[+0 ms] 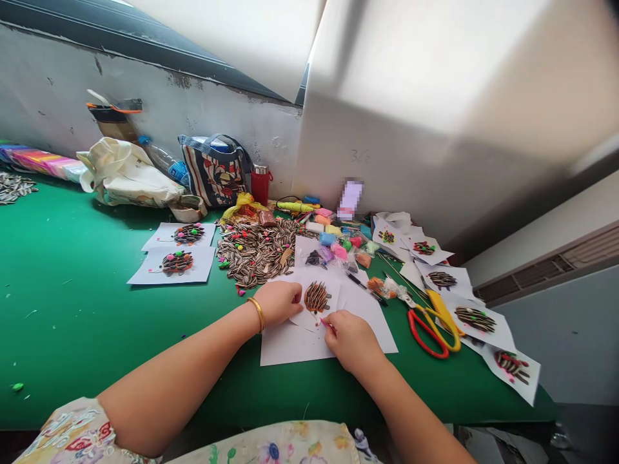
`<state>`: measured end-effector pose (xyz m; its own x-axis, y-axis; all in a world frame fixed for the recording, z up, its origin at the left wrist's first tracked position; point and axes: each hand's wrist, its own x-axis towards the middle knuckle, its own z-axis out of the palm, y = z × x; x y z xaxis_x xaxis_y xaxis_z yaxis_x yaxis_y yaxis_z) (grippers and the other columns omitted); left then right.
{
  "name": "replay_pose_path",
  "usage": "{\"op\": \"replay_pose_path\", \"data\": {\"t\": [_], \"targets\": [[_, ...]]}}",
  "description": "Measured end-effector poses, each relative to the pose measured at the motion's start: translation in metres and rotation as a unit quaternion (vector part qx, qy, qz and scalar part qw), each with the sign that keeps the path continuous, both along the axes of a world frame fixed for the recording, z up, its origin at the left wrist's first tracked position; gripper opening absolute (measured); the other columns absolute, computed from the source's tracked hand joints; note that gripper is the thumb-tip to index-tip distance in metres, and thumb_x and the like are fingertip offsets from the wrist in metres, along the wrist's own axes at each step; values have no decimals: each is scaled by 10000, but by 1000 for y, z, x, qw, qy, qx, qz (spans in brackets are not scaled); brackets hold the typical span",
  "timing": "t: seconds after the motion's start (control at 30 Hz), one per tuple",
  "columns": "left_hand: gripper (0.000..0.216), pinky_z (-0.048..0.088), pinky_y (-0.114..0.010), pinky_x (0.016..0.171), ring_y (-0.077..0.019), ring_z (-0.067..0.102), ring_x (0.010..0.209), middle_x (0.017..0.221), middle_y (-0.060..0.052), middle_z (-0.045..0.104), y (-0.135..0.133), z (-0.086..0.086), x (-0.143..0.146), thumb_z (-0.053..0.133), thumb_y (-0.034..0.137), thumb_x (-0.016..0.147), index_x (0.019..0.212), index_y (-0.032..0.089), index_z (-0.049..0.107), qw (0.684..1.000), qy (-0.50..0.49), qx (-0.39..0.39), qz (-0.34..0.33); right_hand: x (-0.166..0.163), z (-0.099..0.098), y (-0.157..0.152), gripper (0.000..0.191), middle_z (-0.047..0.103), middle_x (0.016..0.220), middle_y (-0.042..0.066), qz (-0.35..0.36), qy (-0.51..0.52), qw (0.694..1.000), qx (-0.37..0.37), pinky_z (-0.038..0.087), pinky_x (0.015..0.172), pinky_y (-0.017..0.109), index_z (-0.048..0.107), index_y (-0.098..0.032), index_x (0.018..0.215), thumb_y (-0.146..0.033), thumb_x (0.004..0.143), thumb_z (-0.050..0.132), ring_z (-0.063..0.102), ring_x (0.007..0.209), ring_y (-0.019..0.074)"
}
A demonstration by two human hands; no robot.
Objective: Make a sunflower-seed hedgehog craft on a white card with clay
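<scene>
1. Two bare hands meet over an oval hedgehog figure of striped sunflower seeds (316,297). It is stuck on a small white paper cut-out (302,314), which lies on a larger white sheet (290,351) near the front edge of the green felt-covered table (72,309).
2. The hedgehog figure sits between the hands. Its seeds lie side by side, their long axes running away from the person and fanning slightly. The oval itself runs roughly left to right, and I cannot tell which end is the snout.
3. The left hand (278,303), with a thin gold bangle (256,314) at the wrist, rests on the cut-out's left edge with its fingers curled. I cannot tell whether it pinches the paper or only presses it down.
4. The right hand (353,341) has its fingertips pinched on a small pink piece (327,324), held low at the paper just below the figure.
5. A loose heap of striped sunflower seeds (256,254) lies behind the left hand, with small packets of coloured clay (333,241) beside it.
6. Red-and-yellow-handled scissors (432,328) lie to the right of the sheet, blades pointing away and left.
7. Two finished seed pictures on white paper (176,263) lie to the left of the heap, and others are spread along the right edge (476,319).
</scene>
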<state>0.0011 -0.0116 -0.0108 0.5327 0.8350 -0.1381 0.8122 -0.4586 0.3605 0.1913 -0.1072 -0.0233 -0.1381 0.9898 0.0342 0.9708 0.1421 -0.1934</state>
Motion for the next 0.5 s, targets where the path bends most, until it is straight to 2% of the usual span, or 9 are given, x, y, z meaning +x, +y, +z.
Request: {"op": "replay_pose_path", "data": {"t": [0.23, 0.5], "targets": [[148, 425, -284, 661, -214, 638, 786, 810, -23, 696, 0, 0, 0, 600, 372, 767, 836, 248, 644, 1000, 2, -4, 2, -3, 0, -1, 231, 695, 859, 60, -3, 2, 1000, -3, 392, 654, 277, 708, -189, 934, -132, 839, 504, 641, 789, 195], [144, 412, -278, 623, -215, 647, 787, 792, -15, 693, 0, 0, 0, 626, 384, 759, 802, 247, 631, 1000, 0, -2, 2, -6, -9, -8, 213, 686, 846, 66, 2, -9, 1000, 23, 397, 655, 266, 690, -179, 893, -108, 832, 498, 634, 779, 186]]}}
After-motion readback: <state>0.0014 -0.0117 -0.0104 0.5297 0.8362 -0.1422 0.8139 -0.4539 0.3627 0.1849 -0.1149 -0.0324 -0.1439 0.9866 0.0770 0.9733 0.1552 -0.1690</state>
